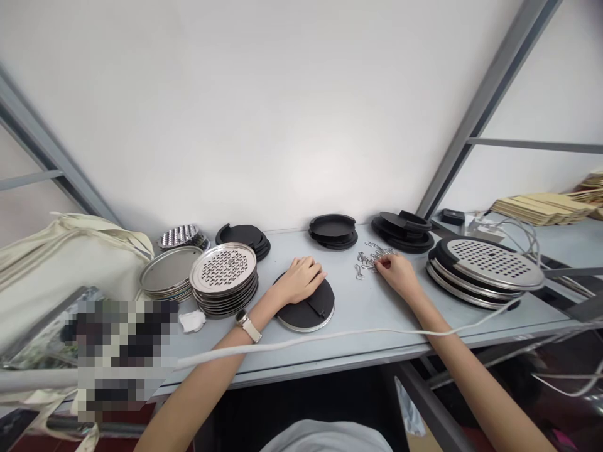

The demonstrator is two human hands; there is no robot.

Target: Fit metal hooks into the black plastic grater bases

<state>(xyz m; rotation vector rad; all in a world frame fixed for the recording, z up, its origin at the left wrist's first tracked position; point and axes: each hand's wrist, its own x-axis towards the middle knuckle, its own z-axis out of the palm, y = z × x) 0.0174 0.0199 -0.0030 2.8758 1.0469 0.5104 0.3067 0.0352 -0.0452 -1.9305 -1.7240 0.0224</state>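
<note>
My left hand (300, 279) rests on a black disc (299, 314) with a thin metal rim, its fingers bent over the far part of the top. A straight raised strip crosses the disc near the fingers. To the right, my right hand (396, 271) has thumb and fingers pinched together at the edge of a loose pile of small metal clips (366, 258). What sits between those fingertips is mostly hidden, seemingly one of the clips. A single clip (358, 272) lies a little apart, nearer to me.
Left of the disc stand stacked metal grater plates (228, 270) and plain metal discs (170, 273). Black round parts (333, 229) are piled along the wall. Larger perforated discs (494, 257) are stacked at right. A white cable (330, 337) runs across in front.
</note>
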